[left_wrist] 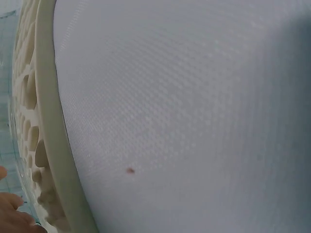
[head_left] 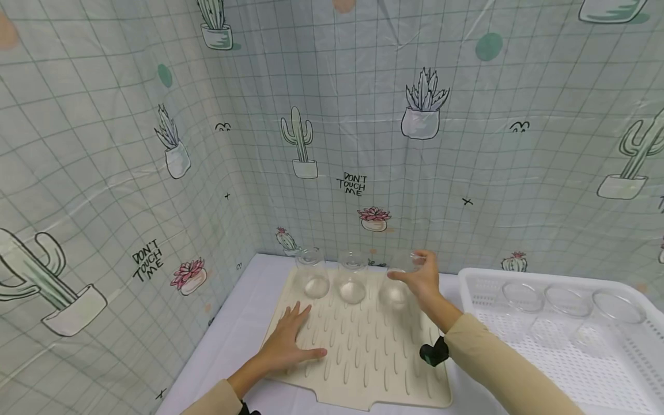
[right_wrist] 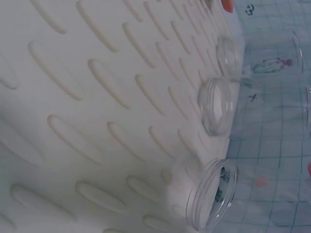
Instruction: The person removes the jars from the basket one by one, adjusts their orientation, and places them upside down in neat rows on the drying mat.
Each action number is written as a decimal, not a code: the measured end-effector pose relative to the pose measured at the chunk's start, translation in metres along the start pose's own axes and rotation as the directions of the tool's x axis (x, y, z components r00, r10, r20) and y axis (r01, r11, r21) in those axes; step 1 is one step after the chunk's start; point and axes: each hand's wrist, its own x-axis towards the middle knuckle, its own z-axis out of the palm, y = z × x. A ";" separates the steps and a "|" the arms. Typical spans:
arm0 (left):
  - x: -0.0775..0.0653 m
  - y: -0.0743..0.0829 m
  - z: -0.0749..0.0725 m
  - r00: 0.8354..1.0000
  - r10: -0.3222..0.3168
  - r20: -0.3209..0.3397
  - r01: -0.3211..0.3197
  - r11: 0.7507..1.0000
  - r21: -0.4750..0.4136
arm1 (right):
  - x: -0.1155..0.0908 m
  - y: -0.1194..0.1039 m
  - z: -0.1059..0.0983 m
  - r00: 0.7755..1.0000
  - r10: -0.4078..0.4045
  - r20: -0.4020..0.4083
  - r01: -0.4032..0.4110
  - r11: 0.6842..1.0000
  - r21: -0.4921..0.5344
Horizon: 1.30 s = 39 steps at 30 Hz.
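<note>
Three clear glasses stand in a row along the back of a cream ridged drying mat [head_left: 358, 346]: a left glass [head_left: 316, 286], a middle glass [head_left: 353, 291] and a right glass [head_left: 396, 295]. My right hand [head_left: 426, 279] grips the right glass near its rim, thumb on the near side and fingers behind. In the right wrist view, the base of that glass [right_wrist: 214, 194] shows close over the mat. Over the mat's left part, my left hand [head_left: 285, 343] is spread with thumb out, holding nothing. The left wrist view catches only some fingers [left_wrist: 14, 213] beside the mat edge [left_wrist: 53, 116].
A white perforated basket [head_left: 643, 369] stands on the right of the table, with three more clear glasses [head_left: 568, 302] inside. White cloth [head_left: 228, 334] covers the table. A cactus-print curtain [head_left: 321, 144] hangs behind and along the left side.
</note>
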 end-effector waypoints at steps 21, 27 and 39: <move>-0.005 -0.008 0.004 0.999 -0.008 0.052 0.009 1.000 -0.009 | 0.002 0.009 0.023 0.998 -0.045 0.035 0.048 0.995 -0.091; -0.004 -0.008 0.004 0.999 -0.011 0.045 0.011 1.000 -0.002 | 0.003 0.012 0.024 0.996 -0.074 0.044 0.078 0.991 -0.104; -0.004 -0.010 0.005 0.999 0.030 0.040 -0.032 0.998 0.053 | 0.006 0.012 0.024 0.992 -0.077 0.095 0.091 0.986 -0.141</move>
